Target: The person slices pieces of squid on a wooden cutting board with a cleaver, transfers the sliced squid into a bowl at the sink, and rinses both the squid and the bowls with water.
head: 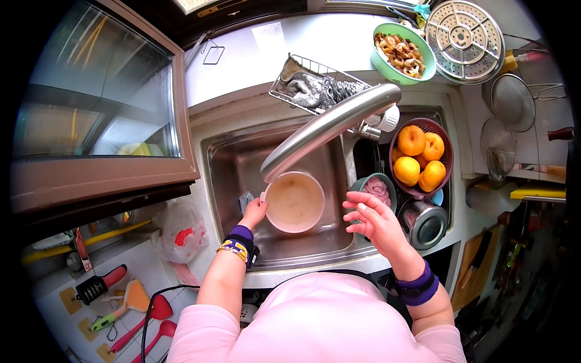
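My left hand point(255, 214) grips the small side handle of a pale pink round basin point(269, 218), which is in the left bowl of a stainless steel sink point(240, 159). Cloudy brownish liquid point(295, 202) fills part of it. Over the sink's right side hangs my right hand point(376, 222), fingers spread and holding nothing. Just beyond those fingers is a green bowl point(361, 183) with pinkish minced meat point(376, 190). A curved steel faucet point(327, 131) reaches above the basin and covers part of its far rim. A grey scrubbing cloth point(245, 201) lies beside my left hand.
At right, a dark red colander point(448, 159) holds several orange fruits point(407, 170), with a metal canister point(426, 224) nearby. Behind are a wire rack point(327, 69) with cloths and a green bowl point(380, 61) of brown pieces. An open window point(185, 149) juts in from the left.
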`<act>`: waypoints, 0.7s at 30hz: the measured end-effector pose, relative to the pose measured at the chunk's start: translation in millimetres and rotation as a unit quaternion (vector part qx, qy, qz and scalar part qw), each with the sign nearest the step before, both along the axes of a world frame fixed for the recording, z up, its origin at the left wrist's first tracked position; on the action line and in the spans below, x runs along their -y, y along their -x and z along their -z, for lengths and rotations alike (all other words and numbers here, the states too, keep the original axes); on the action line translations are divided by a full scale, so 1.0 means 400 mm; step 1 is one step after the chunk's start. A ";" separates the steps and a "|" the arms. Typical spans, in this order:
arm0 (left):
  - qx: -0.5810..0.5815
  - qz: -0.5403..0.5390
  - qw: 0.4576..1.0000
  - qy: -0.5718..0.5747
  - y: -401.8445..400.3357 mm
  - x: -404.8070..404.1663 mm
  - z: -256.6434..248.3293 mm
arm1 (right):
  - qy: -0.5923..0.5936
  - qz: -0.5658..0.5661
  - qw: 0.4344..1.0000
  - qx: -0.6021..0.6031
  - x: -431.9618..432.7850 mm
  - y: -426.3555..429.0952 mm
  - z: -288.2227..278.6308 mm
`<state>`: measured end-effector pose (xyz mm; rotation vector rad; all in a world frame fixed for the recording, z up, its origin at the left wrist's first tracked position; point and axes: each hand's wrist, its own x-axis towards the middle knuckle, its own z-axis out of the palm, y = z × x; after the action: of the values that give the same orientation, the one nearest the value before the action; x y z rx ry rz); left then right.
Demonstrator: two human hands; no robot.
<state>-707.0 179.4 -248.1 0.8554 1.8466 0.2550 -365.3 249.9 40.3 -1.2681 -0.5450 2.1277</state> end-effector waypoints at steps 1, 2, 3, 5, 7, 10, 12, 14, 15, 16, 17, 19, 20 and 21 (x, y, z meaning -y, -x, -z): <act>0.052 -0.033 0.998 0.004 0.001 0.000 -0.003 | 0.004 -0.006 1.000 -0.002 0.011 0.007 0.010; -0.009 0.027 0.999 -0.040 0.010 0.005 0.008 | 0.002 -0.006 1.000 0.004 0.020 0.010 0.019; -0.022 0.030 0.998 -0.059 0.029 0.022 0.028 | -0.001 -0.009 1.000 0.008 0.027 0.015 0.020; -0.050 0.033 0.993 -0.098 0.064 0.062 0.065 | -0.005 -0.013 1.000 0.015 0.034 0.021 0.018; -0.056 0.030 0.994 -0.086 0.046 0.050 0.022 | -0.012 0.002 1.000 0.029 0.050 0.004 0.023; -0.052 -0.006 0.996 -0.066 0.040 0.059 -0.019 | -0.018 0.008 0.999 0.037 0.071 -0.011 0.025; -0.064 -0.029 0.994 -0.081 0.053 0.080 -0.029 | -0.021 0.013 0.999 0.035 0.084 -0.019 0.031; -0.080 -0.055 0.991 -0.097 0.104 0.123 -0.001 | -0.022 0.010 0.999 0.027 0.094 -0.021 0.041; -0.085 -0.063 0.989 -0.105 0.113 0.125 -0.010 | -0.022 0.012 0.999 0.023 0.099 -0.024 0.049; -0.098 -0.066 0.988 -0.104 0.119 0.131 -0.022 | -0.022 0.013 0.999 0.019 0.105 -0.028 0.057; -0.106 -0.072 0.988 -0.091 0.122 0.136 -0.032 | -0.022 0.014 1.000 0.016 0.109 -0.032 0.061; -0.120 -0.081 0.987 -0.066 0.092 0.113 -0.116 | -0.025 0.021 0.999 0.011 0.120 -0.045 0.065; -0.114 -0.067 0.988 -0.075 0.081 0.106 -0.140 | -0.024 0.025 0.999 0.009 0.124 -0.053 0.066; -0.133 -0.067 0.986 -0.074 0.094 0.118 -0.140 | -0.024 0.020 1.000 0.001 0.125 -0.051 0.064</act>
<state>-744.6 132.3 -192.3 0.9011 2.1605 0.3809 -345.0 199.9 14.7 -1.2443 -0.5648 2.0688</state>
